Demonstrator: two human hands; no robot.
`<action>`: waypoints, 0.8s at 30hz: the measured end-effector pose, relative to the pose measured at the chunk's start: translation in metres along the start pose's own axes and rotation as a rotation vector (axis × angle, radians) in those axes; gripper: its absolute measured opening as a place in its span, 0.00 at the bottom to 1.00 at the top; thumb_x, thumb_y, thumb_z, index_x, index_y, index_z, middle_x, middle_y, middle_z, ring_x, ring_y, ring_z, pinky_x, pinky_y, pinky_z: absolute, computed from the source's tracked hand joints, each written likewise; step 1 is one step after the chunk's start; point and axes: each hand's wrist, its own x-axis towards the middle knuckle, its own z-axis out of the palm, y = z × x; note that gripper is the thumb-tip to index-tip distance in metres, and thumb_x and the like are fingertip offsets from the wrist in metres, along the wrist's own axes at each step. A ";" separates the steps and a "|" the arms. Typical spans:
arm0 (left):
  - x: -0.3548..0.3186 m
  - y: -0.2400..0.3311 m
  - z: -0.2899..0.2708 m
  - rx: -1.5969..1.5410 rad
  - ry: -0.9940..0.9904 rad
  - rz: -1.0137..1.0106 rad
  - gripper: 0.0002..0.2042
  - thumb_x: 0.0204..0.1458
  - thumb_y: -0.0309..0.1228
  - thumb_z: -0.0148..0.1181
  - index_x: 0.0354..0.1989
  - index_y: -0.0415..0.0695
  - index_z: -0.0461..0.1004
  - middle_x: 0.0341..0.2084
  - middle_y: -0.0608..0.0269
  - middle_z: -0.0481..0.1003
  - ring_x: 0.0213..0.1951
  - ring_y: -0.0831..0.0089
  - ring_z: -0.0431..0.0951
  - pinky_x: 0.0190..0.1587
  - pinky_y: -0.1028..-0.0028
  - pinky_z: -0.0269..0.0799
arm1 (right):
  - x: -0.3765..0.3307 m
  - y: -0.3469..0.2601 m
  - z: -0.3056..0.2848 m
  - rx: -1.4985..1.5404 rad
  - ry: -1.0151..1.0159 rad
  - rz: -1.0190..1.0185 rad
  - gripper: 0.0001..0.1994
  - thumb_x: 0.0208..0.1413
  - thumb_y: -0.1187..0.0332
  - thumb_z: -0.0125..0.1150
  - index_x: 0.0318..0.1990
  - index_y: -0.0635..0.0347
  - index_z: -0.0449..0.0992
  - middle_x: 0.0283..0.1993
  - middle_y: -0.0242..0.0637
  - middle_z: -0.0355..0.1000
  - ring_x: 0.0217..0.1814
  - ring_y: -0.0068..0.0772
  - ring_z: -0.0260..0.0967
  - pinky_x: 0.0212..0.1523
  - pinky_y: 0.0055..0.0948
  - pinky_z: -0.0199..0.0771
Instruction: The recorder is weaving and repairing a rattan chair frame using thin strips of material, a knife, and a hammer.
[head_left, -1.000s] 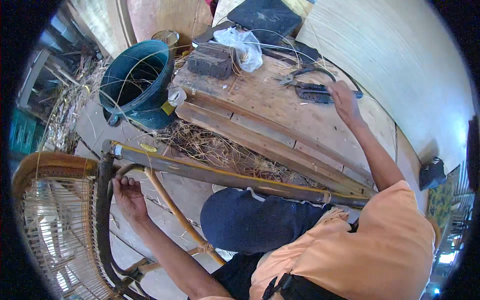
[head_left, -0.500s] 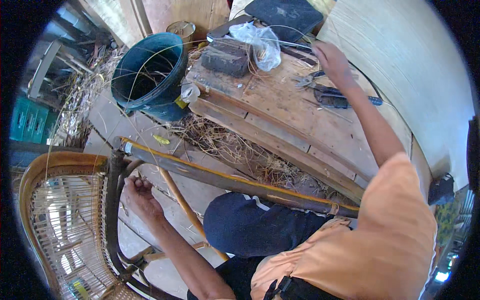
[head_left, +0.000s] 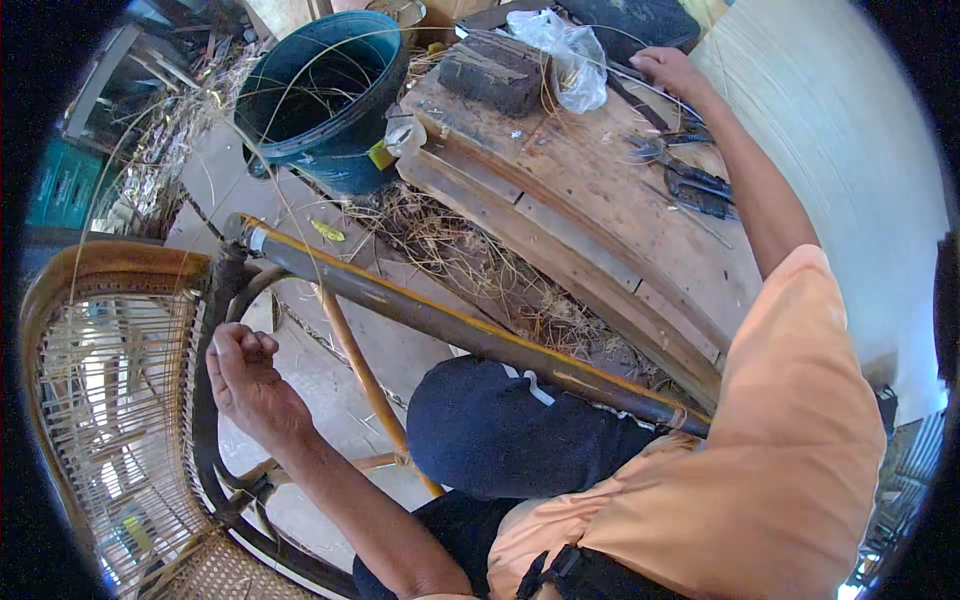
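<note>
A rattan workshop — woven chair [head_left: 204, 430], pliers [head_left: 655, 149] on wooden worktop [head_left: 580, 190], cane scraps [head_left: 455, 245].

The person wears a loose peach-orange cloth shirt [head_left: 740, 480] with a short sleeve [head_left: 790, 315], dark navy fabric trousers [head_left: 500, 435] with a white marking [head_left: 539, 388], and a black buckled strap [head_left: 615, 578], left grip [head_left: 250, 385] and right grip [head_left: 670, 72] bare.

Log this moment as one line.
left hand: beside woven chair, grip unclear | right hand: near dark mat, grip unclear | pliers: on wooden bench | teal bucket: left of bench
</note>
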 end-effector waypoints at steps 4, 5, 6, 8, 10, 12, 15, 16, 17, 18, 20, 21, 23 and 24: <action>-0.001 0.009 0.001 -0.042 -0.036 0.043 0.09 0.57 0.33 0.53 0.31 0.39 0.70 0.23 0.66 0.66 0.25 0.78 0.65 0.30 0.78 0.62 | -0.011 0.009 0.012 -0.701 0.123 -0.215 0.11 0.51 0.67 0.53 0.42 0.55 0.74 0.42 0.47 0.71 0.44 0.47 0.71 0.44 0.39 0.71; -0.001 0.009 0.000 -0.030 -0.018 0.025 0.09 0.56 0.34 0.54 0.31 0.39 0.70 0.22 0.67 0.66 0.25 0.79 0.65 0.30 0.79 0.63 | -0.017 -0.006 0.014 -0.773 0.083 -0.165 0.11 0.52 0.67 0.52 0.42 0.56 0.74 0.42 0.48 0.70 0.45 0.47 0.70 0.45 0.40 0.71; 0.000 0.009 -0.001 -0.019 0.001 0.006 0.10 0.56 0.34 0.54 0.31 0.39 0.70 0.22 0.67 0.66 0.25 0.79 0.65 0.31 0.79 0.63 | -0.021 -0.019 0.012 -0.843 0.043 -0.113 0.11 0.52 0.68 0.51 0.42 0.57 0.73 0.43 0.49 0.69 0.46 0.47 0.70 0.46 0.40 0.70; -0.001 0.010 -0.001 0.004 0.014 0.026 0.10 0.56 0.34 0.54 0.31 0.39 0.70 0.22 0.67 0.67 0.25 0.79 0.65 0.31 0.80 0.63 | -0.027 -0.023 0.011 -0.911 0.030 -0.075 0.10 0.52 0.68 0.50 0.42 0.58 0.72 0.43 0.50 0.69 0.47 0.49 0.69 0.47 0.42 0.70; -0.002 0.013 0.002 0.044 0.032 0.059 0.09 0.56 0.33 0.53 0.31 0.39 0.71 0.22 0.66 0.67 0.25 0.79 0.66 0.31 0.80 0.63 | -0.035 -0.016 0.017 -0.898 0.078 -0.111 0.10 0.53 0.68 0.49 0.40 0.60 0.72 0.41 0.51 0.69 0.46 0.51 0.69 0.47 0.43 0.70; -0.006 0.022 0.010 0.100 0.053 0.104 0.09 0.56 0.32 0.53 0.32 0.38 0.71 0.23 0.65 0.68 0.26 0.79 0.66 0.31 0.79 0.64 | -0.043 -0.013 -0.003 -0.817 0.327 -0.185 0.10 0.54 0.69 0.48 0.41 0.60 0.73 0.41 0.50 0.70 0.46 0.52 0.69 0.46 0.44 0.70; -0.018 0.037 0.029 0.218 0.048 0.282 0.09 0.58 0.32 0.52 0.35 0.38 0.72 0.25 0.63 0.72 0.28 0.77 0.70 0.32 0.78 0.67 | -0.061 -0.022 -0.043 -0.721 0.908 -0.414 0.10 0.58 0.68 0.47 0.41 0.60 0.74 0.39 0.42 0.74 0.43 0.43 0.71 0.43 0.39 0.71; -0.026 0.047 0.043 0.230 0.006 0.315 0.09 0.58 0.31 0.51 0.36 0.37 0.72 0.26 0.62 0.73 0.29 0.77 0.71 0.34 0.78 0.67 | -0.070 -0.030 -0.059 -0.715 1.015 -0.533 0.10 0.57 0.66 0.48 0.40 0.61 0.72 0.38 0.43 0.72 0.40 0.45 0.70 0.42 0.38 0.70; -0.038 0.059 0.060 0.225 -0.036 0.342 0.09 0.58 0.30 0.50 0.38 0.36 0.72 0.28 0.61 0.74 0.31 0.77 0.72 0.36 0.78 0.68 | -0.088 -0.047 -0.083 -0.722 1.122 -0.659 0.11 0.57 0.64 0.48 0.39 0.62 0.71 0.36 0.43 0.71 0.37 0.46 0.68 0.41 0.37 0.69; -0.048 0.071 0.075 0.283 -0.127 0.363 0.08 0.56 0.27 0.50 0.38 0.36 0.72 0.29 0.60 0.74 0.32 0.75 0.72 0.37 0.76 0.68 | -0.100 -0.087 -0.061 -0.271 1.046 -0.604 0.10 0.58 0.66 0.49 0.35 0.64 0.73 0.31 0.38 0.71 0.33 0.34 0.67 0.35 0.31 0.67; -0.065 0.074 0.102 0.303 -0.389 0.413 0.08 0.54 0.24 0.51 0.39 0.35 0.73 0.30 0.59 0.74 0.34 0.74 0.73 0.39 0.76 0.68 | -0.132 -0.146 -0.071 0.060 0.841 -0.456 0.10 0.55 0.69 0.49 0.31 0.66 0.74 0.26 0.37 0.71 0.26 0.27 0.67 0.27 0.29 0.67; -0.070 0.072 0.109 0.313 -0.557 0.464 0.08 0.54 0.24 0.51 0.39 0.35 0.73 0.31 0.61 0.75 0.35 0.76 0.73 0.40 0.77 0.67 | -0.124 -0.137 -0.077 -0.110 0.783 -0.360 0.10 0.53 0.69 0.48 0.30 0.67 0.73 0.24 0.38 0.71 0.25 0.28 0.67 0.26 0.30 0.67; -0.075 0.074 0.117 0.422 -0.708 0.391 0.07 0.49 0.22 0.56 0.38 0.37 0.73 0.31 0.57 0.75 0.34 0.68 0.75 0.38 0.74 0.69 | -0.098 -0.121 -0.092 -0.439 0.660 -0.170 0.10 0.50 0.68 0.47 0.29 0.67 0.71 0.21 0.40 0.70 0.24 0.31 0.68 0.25 0.32 0.67; -0.076 0.074 0.119 0.480 -0.778 0.355 0.08 0.47 0.22 0.58 0.37 0.38 0.73 0.31 0.56 0.75 0.33 0.64 0.76 0.37 0.72 0.70 | -0.093 -0.123 -0.094 -0.322 0.470 0.015 0.10 0.47 0.68 0.44 0.27 0.67 0.69 0.16 0.43 0.66 0.21 0.38 0.68 0.24 0.36 0.67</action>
